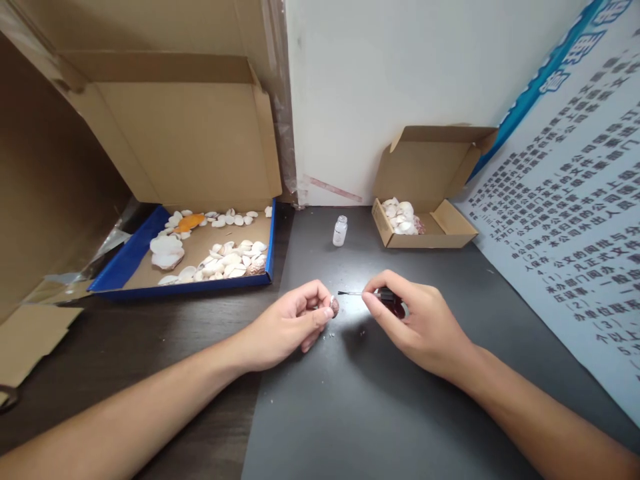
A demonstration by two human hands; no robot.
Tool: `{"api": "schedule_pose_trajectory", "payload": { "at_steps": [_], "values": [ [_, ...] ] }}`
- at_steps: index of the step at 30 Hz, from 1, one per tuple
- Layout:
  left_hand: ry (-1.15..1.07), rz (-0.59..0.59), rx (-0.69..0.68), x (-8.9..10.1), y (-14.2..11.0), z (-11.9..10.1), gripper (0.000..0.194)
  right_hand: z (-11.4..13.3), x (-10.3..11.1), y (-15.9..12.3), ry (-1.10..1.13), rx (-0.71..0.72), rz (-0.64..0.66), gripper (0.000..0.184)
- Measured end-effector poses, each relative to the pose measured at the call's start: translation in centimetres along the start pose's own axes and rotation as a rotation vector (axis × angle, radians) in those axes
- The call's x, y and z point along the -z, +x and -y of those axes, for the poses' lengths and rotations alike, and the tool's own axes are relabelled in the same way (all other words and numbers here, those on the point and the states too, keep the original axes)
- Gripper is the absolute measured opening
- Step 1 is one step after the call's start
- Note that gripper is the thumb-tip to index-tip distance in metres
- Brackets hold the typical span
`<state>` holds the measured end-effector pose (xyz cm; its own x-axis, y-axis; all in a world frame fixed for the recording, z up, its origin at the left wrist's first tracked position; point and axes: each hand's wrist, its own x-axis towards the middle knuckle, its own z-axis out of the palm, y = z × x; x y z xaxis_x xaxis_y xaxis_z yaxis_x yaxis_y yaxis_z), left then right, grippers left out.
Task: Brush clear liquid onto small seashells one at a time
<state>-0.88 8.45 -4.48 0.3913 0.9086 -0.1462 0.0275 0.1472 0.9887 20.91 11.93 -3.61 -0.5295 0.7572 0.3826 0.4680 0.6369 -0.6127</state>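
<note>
Between the thumb and fingers of my left hand (300, 317) is a small brown shell (335, 307), with a bit of white at its top. My right hand (417, 320) grips a thin brush (353, 293) by its dark handle, which is partly hidden by the fingers. The brush's black tip points left and is a short gap from the shell. Something dark reddish-brown also shows under my right fingers; I cannot make out what it is. Beyond the hands a small clear bottle (340, 232) with whitish contents stands upright, no cap seen on it.
A large open cardboard box with a blue rim (200, 288) holds several shells at the left. The smaller open carton (430, 239) at the back right contains white shells. Tiny white crumbs (327, 335) lie on the dark grey mat (320, 420). A printed sheet (565, 220) borders the right side.
</note>
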Motion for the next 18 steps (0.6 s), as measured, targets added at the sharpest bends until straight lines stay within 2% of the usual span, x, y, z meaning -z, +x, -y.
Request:
{"api": "schedule_pose_trajectory", "payload": {
  "at_steps": [3,5,9,12,14,18],
  "values": [
    [0.011,0.004,0.007,0.02,0.08,0.08,0.025,0.03,-0.03,-0.02,0.053,0.049,0.083,0.012],
    [0.016,0.002,0.006,0.03,0.1,0.12,0.025,0.01,-0.13,0.02,0.03,0.022,0.122,0.013],
    [0.041,-0.005,0.007,-0.02,0.02,-0.03,0.027,-0.05,-0.2,0.08,0.001,-0.021,0.054,0.015],
    [0.073,-0.001,0.033,-0.07,-0.08,-0.26,0.027,0.0,-0.17,0.05,0.028,0.035,0.087,0.013],
    [0.081,0.001,0.038,-0.08,-0.13,-0.29,0.027,0.01,-0.13,0.07,0.01,0.023,0.112,0.012],
    [0.093,0.0,0.034,-0.1,-0.15,-0.1,0.027,0.0,0.06,0.15,-0.008,-0.01,0.047,0.009]
  ]
}}
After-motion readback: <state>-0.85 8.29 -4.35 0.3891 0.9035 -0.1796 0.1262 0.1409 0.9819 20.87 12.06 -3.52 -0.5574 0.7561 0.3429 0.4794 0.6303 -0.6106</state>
